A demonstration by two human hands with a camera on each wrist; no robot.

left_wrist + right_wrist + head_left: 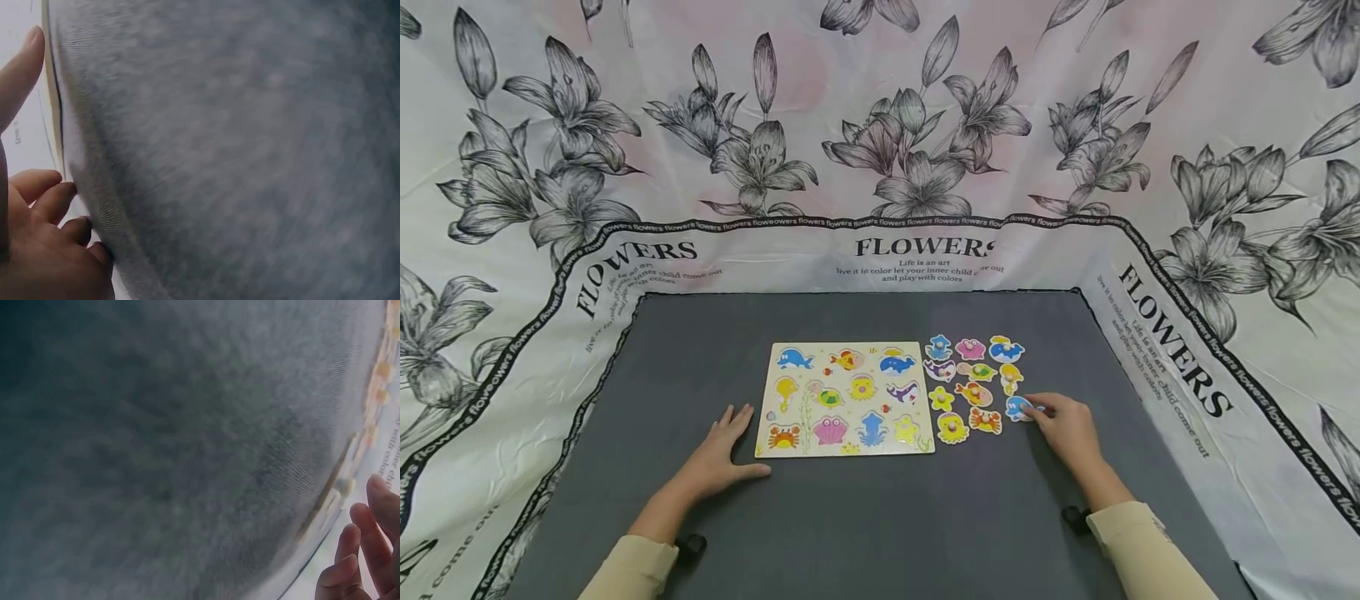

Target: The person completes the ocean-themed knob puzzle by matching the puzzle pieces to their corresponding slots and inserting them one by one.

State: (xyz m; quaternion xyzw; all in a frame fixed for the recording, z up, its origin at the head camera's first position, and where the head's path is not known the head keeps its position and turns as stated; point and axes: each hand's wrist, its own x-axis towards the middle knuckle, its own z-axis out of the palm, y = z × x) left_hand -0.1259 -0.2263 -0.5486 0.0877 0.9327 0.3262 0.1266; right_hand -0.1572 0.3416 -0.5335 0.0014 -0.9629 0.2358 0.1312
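One left grip (pixel 718 457), splayed, near 8 o'clock of puzzle board (pixel 848 410); right grip (pixel 1069 427) at blue whale piece (pixel 1015 407), 3 o'clock, pinch unclear.

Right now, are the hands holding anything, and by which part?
The left hand holds nothing. The fingers of the right hand are at a blue piece, but whether they grip it, or where, cannot be told.

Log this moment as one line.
left hand: spread, left of puzzle board | right hand: at blue whale piece, grip unclear | other sea-creature pieces: right of board | board: no pieces placed
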